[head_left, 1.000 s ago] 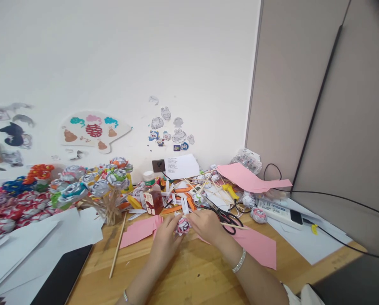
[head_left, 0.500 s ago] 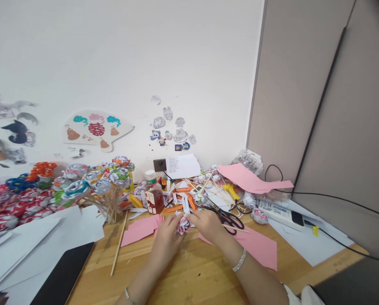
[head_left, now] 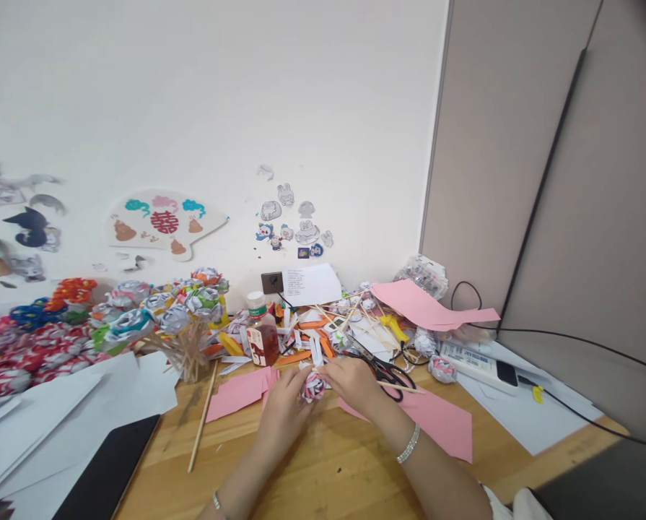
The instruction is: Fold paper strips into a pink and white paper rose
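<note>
Our left hand point(head_left: 289, 396) is curled nearly closed around one side of a pink and white paper flower point(head_left: 314, 390), and our right hand point(head_left: 354, 383) is curled too, pinching the flower's top edge. The flower is between our hands, over the middle of the counter point(head_left: 323, 462), well in from the back and right edges. A thin stick point(head_left: 403, 388) pokes out past our right hand, but we cannot tell if it joins the flower. Black scissors point(head_left: 394, 375) lie just beside that hand, and pink paper point(head_left: 239, 394) lies near our left hand. We think the flower is very light, soft, not slippery and easy to squash. We would hold it gently by its base, hidden from us now, because loose petals could bend or tear.
</note>
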`<state>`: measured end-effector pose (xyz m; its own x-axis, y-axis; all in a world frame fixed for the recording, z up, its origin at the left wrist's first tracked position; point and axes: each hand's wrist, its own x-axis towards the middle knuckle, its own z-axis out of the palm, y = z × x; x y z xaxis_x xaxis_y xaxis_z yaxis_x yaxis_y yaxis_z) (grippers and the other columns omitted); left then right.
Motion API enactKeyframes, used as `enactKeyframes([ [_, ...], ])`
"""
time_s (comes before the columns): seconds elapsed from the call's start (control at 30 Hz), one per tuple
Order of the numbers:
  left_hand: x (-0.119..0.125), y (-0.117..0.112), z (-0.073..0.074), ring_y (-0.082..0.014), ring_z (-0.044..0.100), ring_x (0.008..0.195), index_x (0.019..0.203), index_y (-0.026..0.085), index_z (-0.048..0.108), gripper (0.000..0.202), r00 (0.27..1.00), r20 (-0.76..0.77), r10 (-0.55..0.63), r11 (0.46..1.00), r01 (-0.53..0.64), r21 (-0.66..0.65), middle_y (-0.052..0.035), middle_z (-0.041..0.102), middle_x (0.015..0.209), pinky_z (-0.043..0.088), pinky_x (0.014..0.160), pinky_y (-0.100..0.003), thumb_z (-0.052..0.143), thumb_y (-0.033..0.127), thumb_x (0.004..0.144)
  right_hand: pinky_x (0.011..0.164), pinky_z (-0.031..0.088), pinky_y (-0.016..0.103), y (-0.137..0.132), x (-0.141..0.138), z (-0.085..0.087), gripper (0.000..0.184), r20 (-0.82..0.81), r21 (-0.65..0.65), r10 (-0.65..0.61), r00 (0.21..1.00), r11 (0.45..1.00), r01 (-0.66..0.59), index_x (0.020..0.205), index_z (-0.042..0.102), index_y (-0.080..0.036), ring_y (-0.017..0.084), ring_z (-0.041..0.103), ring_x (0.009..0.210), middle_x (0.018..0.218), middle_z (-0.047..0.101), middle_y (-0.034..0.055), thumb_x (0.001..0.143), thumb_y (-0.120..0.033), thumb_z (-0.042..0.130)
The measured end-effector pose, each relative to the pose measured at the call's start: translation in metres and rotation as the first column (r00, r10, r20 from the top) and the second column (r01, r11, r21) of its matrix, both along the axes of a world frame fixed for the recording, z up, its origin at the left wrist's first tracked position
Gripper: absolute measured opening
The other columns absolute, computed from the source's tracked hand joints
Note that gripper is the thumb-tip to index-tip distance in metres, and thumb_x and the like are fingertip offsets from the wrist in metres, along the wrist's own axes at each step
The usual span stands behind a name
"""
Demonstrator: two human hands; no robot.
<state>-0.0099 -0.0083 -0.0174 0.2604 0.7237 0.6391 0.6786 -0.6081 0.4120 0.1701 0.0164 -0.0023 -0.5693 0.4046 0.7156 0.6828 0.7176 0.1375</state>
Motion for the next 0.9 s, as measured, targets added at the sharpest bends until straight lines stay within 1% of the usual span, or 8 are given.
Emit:
enactKeyframes([
  [0.17,0.000,0.000,0.000,-0.0232,0.059,0.088,0.114,0.019,0.057,0.042,1.000,-0.013,-0.004,1.000,0.004,-0.004,-0.0090,0.064,0.096,0.050,0.075,-0.037,0.060,0.012,0.072,0.053,0.032,0.023,-0.001,-0.001,-0.001,0.026,0.060,-0.012,-0.049,0.997,0.999,0.050,0.079,0.054,-0.017,0.012,0.057,0.058,0.064,0.060,0.0007,0.097,-0.025,0.037],
  [0.27,0.000,0.001,-0.002,-0.0234,0.059,0.090,0.116,0.020,0.055,0.044,1.000,-0.013,-0.002,1.000,0.002,-0.003,-0.0092,0.064,0.099,0.049,0.076,-0.038,0.060,0.013,0.073,0.053,0.034,0.022,0.000,-0.002,-0.001,0.022,0.099,-0.078,-0.081,0.992,0.993,0.088,0.083,0.054,-0.016,0.012,0.060,0.059,0.066,0.062,0.0007,0.097,-0.026,0.039],
  [0.4,-0.001,0.002,-0.006,-0.0236,0.059,0.092,0.118,0.021,0.053,0.047,1.000,-0.012,-0.002,1.000,0.002,0.000,-0.0095,0.064,0.103,0.049,0.078,-0.038,0.060,0.013,0.073,0.052,0.034,0.023,-0.001,-0.002,0.002,0.019,0.127,-0.192,-0.120,0.985,0.971,0.143,0.089,0.057,-0.017,0.014,0.062,0.060,0.067,0.065,0.0009,0.095,-0.028,0.042],
  [0.5,-0.001,0.001,-0.006,-0.0233,0.059,0.089,0.117,0.021,0.054,0.044,1.000,-0.024,-0.003,1.000,0.003,0.002,-0.0092,0.064,0.100,0.049,0.076,-0.038,0.059,0.013,0.074,0.054,0.036,0.022,-0.003,-0.001,0.006,0.020,0.096,-0.284,-0.100,0.990,0.951,0.124,0.090,0.058,-0.017,0.014,0.064,0.063,0.071,0.067,0.0013,0.096,-0.029,0.042],
  [0.63,-0.001,0.001,-0.005,-0.0233,0.059,0.087,0.116,0.020,0.055,0.040,1.000,-0.029,0.000,1.000,0.001,0.011,-0.0094,0.064,0.097,0.049,0.074,-0.038,0.058,0.017,0.076,0.061,0.038,0.021,-0.005,0.000,0.012,0.019,0.001,-0.396,-0.025,1.000,0.918,0.023,0.094,0.060,-0.019,0.013,0.065,0.073,0.082,0.069,0.0013,0.095,-0.029,0.044],
  [0.7,-0.001,0.001,-0.004,-0.0232,0.059,0.086,0.116,0.020,0.055,0.040,0.999,-0.033,-0.001,1.000,0.002,0.013,-0.0093,0.064,0.096,0.049,0.073,-0.037,0.059,0.017,0.076,0.061,0.038,0.020,-0.006,0.001,0.014,0.018,-0.035,-0.437,-0.017,0.999,0.899,0.000,0.094,0.060,-0.020,0.013,0.065,0.074,0.084,0.070,0.0007,0.095,-0.030,0.045],
  [0.77,-0.001,0.002,-0.004,-0.0233,0.059,0.087,0.116,0.020,0.055,0.041,0.999,-0.034,-0.008,1.000,0.008,0.016,-0.0091,0.064,0.097,0.049,0.074,-0.037,0.059,0.017,0.075,0.060,0.038,0.020,-0.006,0.001,0.014,0.019,-0.040,-0.456,-0.031,0.999,0.890,0.010,0.094,0.060,-0.019,0.013,0.065,0.072,0.082,0.070,0.0005,0.095,-0.031,0.045],
  [0.9,-0.001,0.002,-0.005,-0.0239,0.059,0.089,0.117,0.020,0.055,0.042,0.999,-0.041,-0.012,1.000,0.012,0.007,-0.0090,0.065,0.098,0.049,0.076,-0.038,0.060,0.017,0.075,0.060,0.038,0.022,-0.004,0.000,0.011,0.019,0.025,-0.423,-0.077,0.997,0.902,0.081,0.094,0.059,-0.018,0.015,0.065,0.070,0.079,0.069,0.0022,0.095,-0.030,0.044],
])
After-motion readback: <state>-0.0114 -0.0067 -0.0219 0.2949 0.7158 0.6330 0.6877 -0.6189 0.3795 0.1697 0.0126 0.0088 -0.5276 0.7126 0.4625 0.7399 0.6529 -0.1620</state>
